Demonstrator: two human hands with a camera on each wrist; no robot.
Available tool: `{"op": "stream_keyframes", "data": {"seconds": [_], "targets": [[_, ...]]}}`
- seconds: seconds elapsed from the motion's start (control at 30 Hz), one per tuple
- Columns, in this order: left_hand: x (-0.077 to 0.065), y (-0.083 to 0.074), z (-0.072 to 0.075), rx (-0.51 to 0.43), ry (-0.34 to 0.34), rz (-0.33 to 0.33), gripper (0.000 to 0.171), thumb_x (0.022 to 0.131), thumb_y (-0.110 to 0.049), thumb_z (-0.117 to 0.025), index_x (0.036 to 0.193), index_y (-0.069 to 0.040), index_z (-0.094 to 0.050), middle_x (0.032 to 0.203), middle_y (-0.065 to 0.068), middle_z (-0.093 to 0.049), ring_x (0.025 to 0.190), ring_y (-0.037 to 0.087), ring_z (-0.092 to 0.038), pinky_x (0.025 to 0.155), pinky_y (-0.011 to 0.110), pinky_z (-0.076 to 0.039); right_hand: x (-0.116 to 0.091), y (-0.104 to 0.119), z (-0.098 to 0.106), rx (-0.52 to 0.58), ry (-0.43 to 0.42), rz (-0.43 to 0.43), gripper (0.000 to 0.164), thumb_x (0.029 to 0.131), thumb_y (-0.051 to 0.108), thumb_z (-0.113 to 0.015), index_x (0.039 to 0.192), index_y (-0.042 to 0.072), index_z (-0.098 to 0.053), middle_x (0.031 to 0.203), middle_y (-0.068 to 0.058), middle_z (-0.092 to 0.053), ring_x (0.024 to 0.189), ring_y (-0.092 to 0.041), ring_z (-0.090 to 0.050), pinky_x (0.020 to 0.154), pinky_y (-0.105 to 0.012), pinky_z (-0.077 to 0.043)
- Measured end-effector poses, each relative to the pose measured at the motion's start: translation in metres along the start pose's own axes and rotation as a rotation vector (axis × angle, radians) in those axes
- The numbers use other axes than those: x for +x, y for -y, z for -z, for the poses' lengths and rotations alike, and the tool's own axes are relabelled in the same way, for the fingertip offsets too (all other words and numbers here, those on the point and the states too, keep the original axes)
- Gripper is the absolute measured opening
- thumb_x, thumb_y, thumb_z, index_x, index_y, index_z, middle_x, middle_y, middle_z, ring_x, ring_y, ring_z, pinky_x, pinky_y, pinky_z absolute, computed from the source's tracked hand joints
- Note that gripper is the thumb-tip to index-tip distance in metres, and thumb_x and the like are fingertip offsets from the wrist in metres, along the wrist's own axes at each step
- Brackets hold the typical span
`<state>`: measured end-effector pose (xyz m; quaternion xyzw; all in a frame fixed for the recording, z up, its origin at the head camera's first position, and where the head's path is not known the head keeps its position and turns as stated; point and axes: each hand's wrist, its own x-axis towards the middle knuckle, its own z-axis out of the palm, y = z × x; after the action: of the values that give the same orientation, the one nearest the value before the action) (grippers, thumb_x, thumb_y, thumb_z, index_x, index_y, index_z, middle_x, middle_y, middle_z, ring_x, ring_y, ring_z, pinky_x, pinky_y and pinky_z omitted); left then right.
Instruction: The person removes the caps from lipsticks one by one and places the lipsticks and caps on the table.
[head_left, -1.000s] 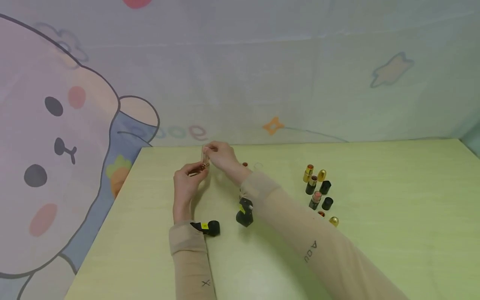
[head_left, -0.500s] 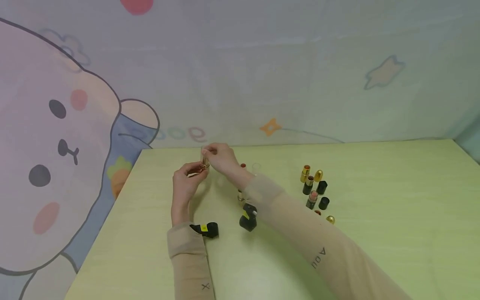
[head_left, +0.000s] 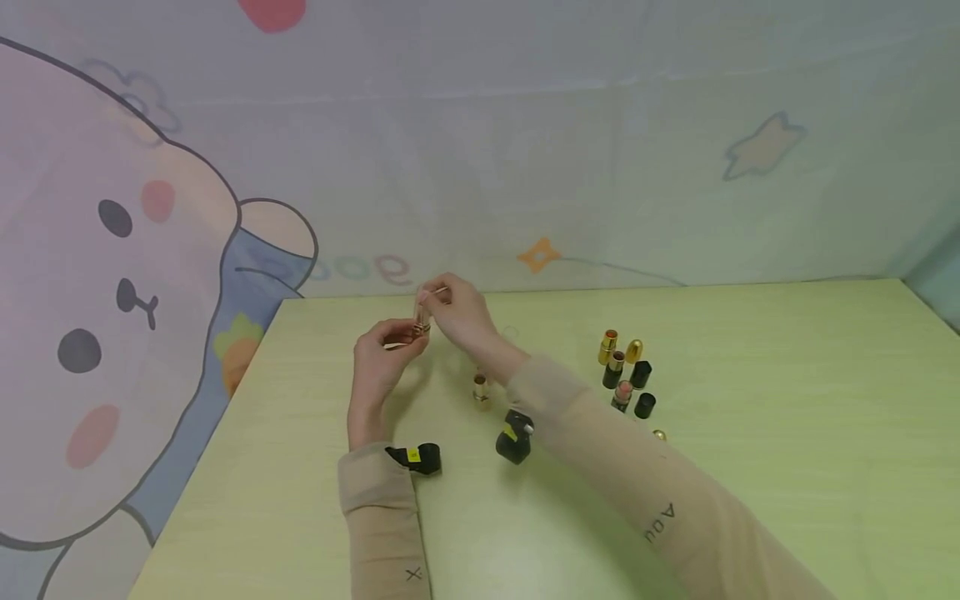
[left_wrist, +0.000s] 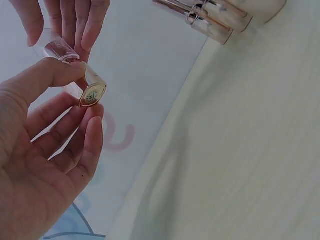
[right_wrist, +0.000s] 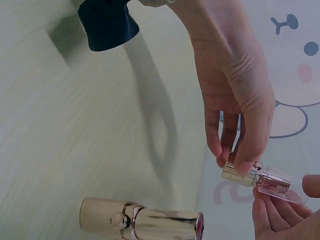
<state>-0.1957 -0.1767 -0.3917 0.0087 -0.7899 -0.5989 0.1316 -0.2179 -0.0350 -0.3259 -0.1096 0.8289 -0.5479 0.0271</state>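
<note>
My left hand point(head_left: 380, 367) pinches the gold base point(left_wrist: 93, 90) of a lipstick near the table's back edge. A clear cap point(right_wrist: 280, 187) surrounds the lipstick's pinkish inner part, against the base. At the cap's far end are the thumb and fingers of my right hand point(head_left: 465, 315); whether the cap sits fully home cannot be told. In the right wrist view, the left hand comes down from the top and the right hand's fingertips show at lower right. A gold lipstick point(head_left: 481, 390) with its top uncovered stands beside my right forearm.
At right stand uncapped lipsticks: a gold one point(head_left: 607, 347), a black one point(head_left: 613, 372) and one with a pink tip point(head_left: 622, 395). Beside them are a gold cap point(head_left: 634, 351) and black caps point(head_left: 645, 406). A faint clear cap point(head_left: 510, 332) lies behind my forearm. Patterned cloth point(head_left: 600, 167) hangs behind.
Both hands have shifted slightly right with the lipstick, and the right hand has risen a little. The gold lipstick has come out from behind the right sleeve; a red-tipped one is now hidden.
</note>
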Motion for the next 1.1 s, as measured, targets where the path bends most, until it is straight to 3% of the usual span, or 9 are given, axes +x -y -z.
{"op": "stream_keyframes", "data": {"seconds": [0.37,0.7,1.1], "targets": [[-0.002,-0.011,-0.002,0.034,0.056,-0.029,0.027,0.081,-0.010,-0.074,0.107,-0.003,-0.069,0.097,0.010,-0.067,0.087,0.011,-0.059,0.080,0.020,-0.052,-0.009,0.005,0.017,0.044,-0.041,0.052,0.027,0.097,0.025,-0.057,0.116,0.007,-0.064,0.111,-0.011,-0.068,0.103,-0.026,-0.065,0.090,-0.038,-0.052],[-0.005,-0.023,-0.003,0.066,0.128,0.001,0.028,0.081,-0.011,-0.075,0.107,-0.005,-0.069,0.102,0.013,-0.067,0.095,0.020,-0.060,0.089,0.031,-0.053,-0.018,0.004,0.027,0.085,-0.068,0.042,0.029,0.096,0.026,-0.058,0.119,0.008,-0.063,0.113,-0.011,-0.067,0.104,-0.025,-0.066,0.091,-0.038,-0.052],[-0.009,-0.036,-0.004,0.130,0.226,-0.006,0.030,0.081,-0.016,-0.076,0.109,-0.011,-0.070,0.107,0.011,-0.068,0.099,0.023,-0.063,0.087,0.036,-0.054,-0.034,0.004,0.045,0.135,-0.099,0.093,0.029,0.096,0.025,-0.059,0.119,0.008,-0.062,0.111,-0.011,-0.067,0.104,-0.024,-0.066,0.089,-0.036,-0.052]]}}
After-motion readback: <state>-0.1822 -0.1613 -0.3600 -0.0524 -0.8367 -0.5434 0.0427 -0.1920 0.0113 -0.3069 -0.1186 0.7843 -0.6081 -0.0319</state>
